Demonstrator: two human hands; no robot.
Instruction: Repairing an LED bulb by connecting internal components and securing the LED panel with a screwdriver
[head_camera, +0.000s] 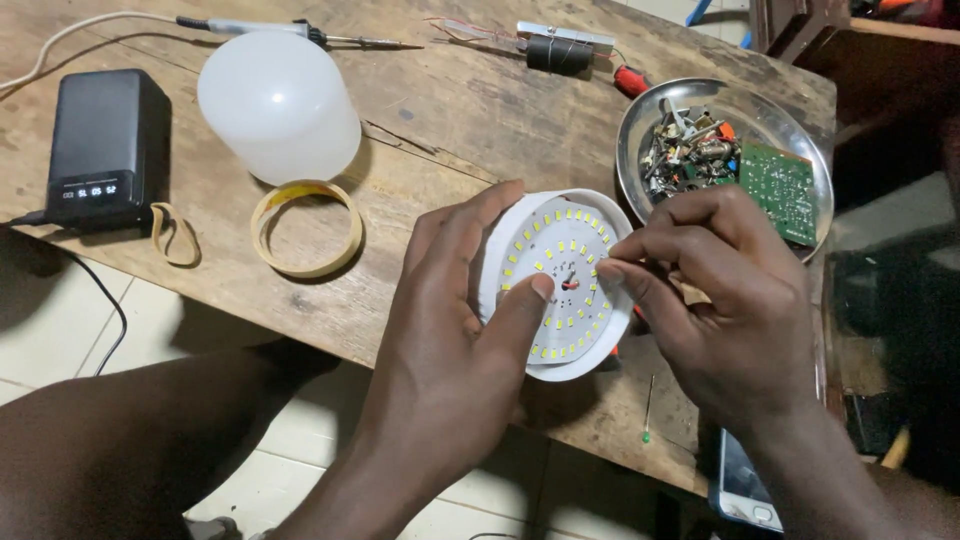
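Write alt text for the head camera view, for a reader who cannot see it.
Two bare hands hold a round white lamp base with a disc of small yellow LED chips: the left hand presses its thumb on the disc, the right hand pinches at its edge. On the wooden table lie a white bulb dome, a soldering iron and a metal dish of parts.

The left hand (450, 340) covers the near-left side of the round white lamp base (560, 285), and its thumb hides part of the LED board's middle; the base's body underneath cannot be seen. Whatever the right hand (720, 300) pinches at its fingertips is too small to tell. Beyond the right hand, the scrap parts heaped in the metal dish (640, 135) blur into one another. Below the right wrist, a phone (740, 490) is cut off by the bottom edge. Far left of the left hand, a white cable (60, 40) runs out of frame.
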